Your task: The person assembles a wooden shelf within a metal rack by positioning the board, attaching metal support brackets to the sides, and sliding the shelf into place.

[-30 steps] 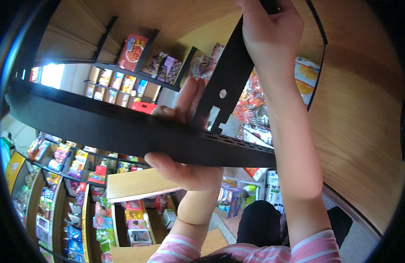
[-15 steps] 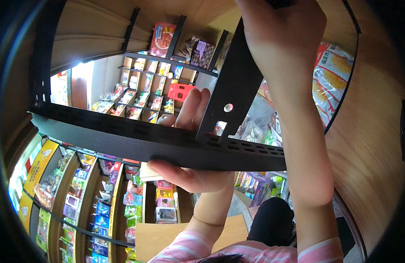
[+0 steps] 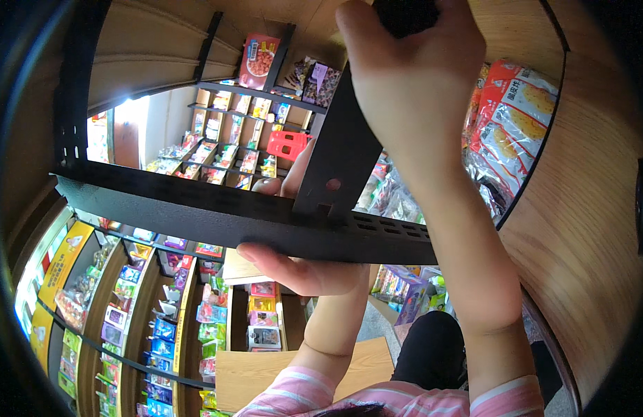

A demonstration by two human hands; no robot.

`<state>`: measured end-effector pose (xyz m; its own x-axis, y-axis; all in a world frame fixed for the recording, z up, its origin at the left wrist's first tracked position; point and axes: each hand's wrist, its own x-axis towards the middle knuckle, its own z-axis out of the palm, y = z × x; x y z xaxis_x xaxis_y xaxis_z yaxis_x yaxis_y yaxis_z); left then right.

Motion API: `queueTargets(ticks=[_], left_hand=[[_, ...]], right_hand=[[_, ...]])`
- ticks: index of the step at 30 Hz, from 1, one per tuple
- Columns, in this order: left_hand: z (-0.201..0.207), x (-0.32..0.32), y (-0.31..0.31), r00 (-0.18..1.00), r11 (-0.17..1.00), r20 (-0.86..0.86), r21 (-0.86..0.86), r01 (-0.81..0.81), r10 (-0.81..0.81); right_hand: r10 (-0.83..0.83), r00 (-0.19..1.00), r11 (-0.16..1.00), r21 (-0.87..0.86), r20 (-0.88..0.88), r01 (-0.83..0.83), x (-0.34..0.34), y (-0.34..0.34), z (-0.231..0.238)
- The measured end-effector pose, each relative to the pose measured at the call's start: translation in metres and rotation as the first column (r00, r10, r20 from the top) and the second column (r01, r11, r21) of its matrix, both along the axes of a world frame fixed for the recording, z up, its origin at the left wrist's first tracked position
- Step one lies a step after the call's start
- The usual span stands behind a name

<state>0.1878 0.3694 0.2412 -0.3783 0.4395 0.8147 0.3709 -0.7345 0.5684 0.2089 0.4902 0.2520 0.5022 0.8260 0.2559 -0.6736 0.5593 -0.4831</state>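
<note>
A long black metal rail with slots along its top [image 3: 196,212] crosses the middle of the view. My left hand [image 3: 304,274] is closed around it, thumb beneath and fingers partly hidden behind. A flat black divider plate [image 3: 339,149], with a round hole near its lower end, stands tilted above the rail. Its lower end meets the slotted top, though I cannot tell whether it sits in a slot. My right hand [image 3: 422,76] is raised and closed around the upper part of the plate, covering much of it.
Red and white snack packs [image 3: 512,125] lie at the right beside a curved wooden panel [image 3: 585,174]. Shelves of packaged snacks [image 3: 161,333] fill the lower left. A red plastic basket [image 3: 288,144] shows beyond the rail. A wooden board [image 3: 259,379] lies below my left arm.
My right hand and the divider plate have shifted left along the rail. The rail's right part has risen slightly with my left hand. More of the red snack packs shows.
</note>
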Motion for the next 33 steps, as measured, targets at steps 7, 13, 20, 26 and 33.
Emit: queueTargets(ticks=[7,13,20,26,33], left_hand=[[0.005,-0.006,-0.007,0.981,0.982,-0.045,0.006,0.191,-0.190],[0.014,-0.006,-0.017,0.971,0.970,-0.009,0.029,-0.240,0.241],[-0.004,-0.002,-0.008,0.978,0.986,0.178,-0.141,-0.088,0.113],[-0.006,-0.011,-0.013,0.993,0.986,0.056,-0.140,-0.092,0.101],[-0.003,-0.013,-0.014,0.984,0.974,-0.079,-0.146,-0.172,0.162]], right_hand=[[0.264,0.960,0.964,0.045,-0.091,-0.261,0.008,-0.005,-0.017],[0.213,0.974,0.970,-0.139,0.077,-0.202,-0.002,-0.022,-0.005],[0.289,0.936,0.956,-0.118,0.199,-0.270,0.009,-0.011,0.000],[0.373,0.903,0.920,-0.210,0.213,-0.331,0.019,-0.020,0.004],[0.153,0.947,0.988,-0.073,0.283,-0.138,0.014,0.002,0.004]])
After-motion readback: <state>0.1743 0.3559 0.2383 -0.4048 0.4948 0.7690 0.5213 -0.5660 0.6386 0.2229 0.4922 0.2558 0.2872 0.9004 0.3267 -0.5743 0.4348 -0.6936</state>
